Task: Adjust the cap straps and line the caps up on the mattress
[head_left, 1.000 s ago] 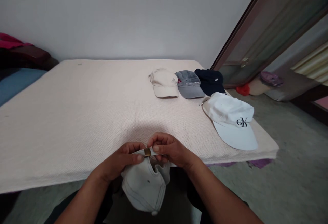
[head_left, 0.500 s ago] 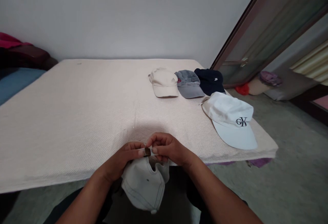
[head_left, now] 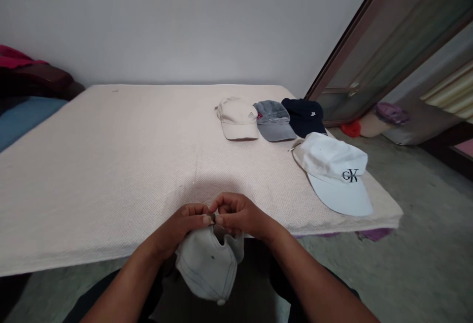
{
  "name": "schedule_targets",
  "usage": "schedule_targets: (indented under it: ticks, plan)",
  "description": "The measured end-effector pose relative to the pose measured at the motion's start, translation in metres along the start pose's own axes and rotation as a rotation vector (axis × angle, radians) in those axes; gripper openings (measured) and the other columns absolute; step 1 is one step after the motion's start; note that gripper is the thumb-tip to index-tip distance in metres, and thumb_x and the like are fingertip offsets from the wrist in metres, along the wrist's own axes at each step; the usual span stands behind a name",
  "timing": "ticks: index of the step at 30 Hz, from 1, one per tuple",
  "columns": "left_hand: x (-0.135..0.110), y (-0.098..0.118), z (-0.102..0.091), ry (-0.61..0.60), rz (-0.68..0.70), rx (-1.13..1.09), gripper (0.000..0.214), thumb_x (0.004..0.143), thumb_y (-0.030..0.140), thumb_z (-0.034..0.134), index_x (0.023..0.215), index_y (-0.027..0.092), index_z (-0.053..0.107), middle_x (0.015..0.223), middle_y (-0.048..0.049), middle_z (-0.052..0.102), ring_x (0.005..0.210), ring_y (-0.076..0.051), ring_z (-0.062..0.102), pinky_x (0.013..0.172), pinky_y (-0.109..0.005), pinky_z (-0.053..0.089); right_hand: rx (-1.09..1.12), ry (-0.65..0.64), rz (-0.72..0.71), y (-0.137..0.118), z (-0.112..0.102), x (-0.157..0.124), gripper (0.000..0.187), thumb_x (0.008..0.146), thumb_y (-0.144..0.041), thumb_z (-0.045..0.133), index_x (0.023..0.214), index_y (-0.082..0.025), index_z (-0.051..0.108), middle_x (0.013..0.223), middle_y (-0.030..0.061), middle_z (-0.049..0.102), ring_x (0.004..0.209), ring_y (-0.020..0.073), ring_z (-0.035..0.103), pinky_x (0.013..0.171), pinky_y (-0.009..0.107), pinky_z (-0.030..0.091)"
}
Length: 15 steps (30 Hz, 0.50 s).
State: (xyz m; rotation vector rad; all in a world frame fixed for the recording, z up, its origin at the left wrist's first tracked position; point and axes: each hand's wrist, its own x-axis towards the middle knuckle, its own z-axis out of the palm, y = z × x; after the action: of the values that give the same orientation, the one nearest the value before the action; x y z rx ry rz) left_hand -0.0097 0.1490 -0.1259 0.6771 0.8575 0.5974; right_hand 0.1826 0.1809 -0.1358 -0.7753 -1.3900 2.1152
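Note:
A pale grey-white cap (head_left: 207,266) hangs crown-down from my hands at the front edge of the bed-like surface. Its back opening and strap face up. My left hand (head_left: 186,222) pinches the strap on the left side of a small brass-coloured buckle (head_left: 212,218). On the other side my right hand (head_left: 240,214) is closed, its thumb and fingertips gripping the strap at the buckle. My thumbs cover much of the buckle and strap. The cap's brim is hidden below.
A white cap with black letters (head_left: 334,170) lies at the right corner of the cloth-covered surface (head_left: 111,175). Behind it sit a cream cap (head_left: 238,118), a grey-blue cap (head_left: 275,121) and a navy cap (head_left: 305,116). A wall rises behind; a door frame stands right.
My right thumb has moved left onto the buckle, so less of the buckle shows. The cap stays held in both hands, and the view has shifted very slightly.

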Motion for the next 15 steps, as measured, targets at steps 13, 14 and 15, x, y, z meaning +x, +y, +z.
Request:
schedule_targets:
  ticks: [13,14,15]
  plan:
    - [0.0033,-0.002,-0.0016,-0.002,0.031,-0.157,0.01,0.07,0.02,0.07,0.073,0.012,0.065,0.064,-0.0034,0.065,0.053,-0.011,0.057,0.051,-0.022,0.041,0.123,0.069,-0.017,-0.0013,-0.0018,-0.0005,0.022,0.074,-0.028,0.069,0.09,-0.016,0.06,0.051,-0.0074,0.052,0.039,0.0044,0.04,0.039,0.016,0.03]
    - [0.0026,-0.0011,-0.0006,0.011,0.045,-0.191,0.009,0.07,0.019,0.07,0.072,0.012,0.065,0.063,-0.0033,0.065,0.052,-0.012,0.057,0.051,-0.022,0.042,0.148,0.088,-0.022,-0.0007,-0.0026,-0.0006,0.022,0.074,-0.029,0.069,0.09,-0.016,0.06,0.053,-0.0066,0.053,0.04,0.0049,0.042,0.041,0.017,0.032]
    - [0.0014,0.0005,0.0004,0.028,0.063,-0.234,0.009,0.069,0.019,0.07,0.073,0.012,0.066,0.063,-0.0035,0.066,0.052,-0.012,0.058,0.051,-0.022,0.044,0.175,0.11,-0.033,-0.0001,-0.0039,-0.001,0.023,0.073,-0.03,0.069,0.089,-0.016,0.06,0.055,-0.0055,0.055,0.043,0.0058,0.045,0.043,0.018,0.034]
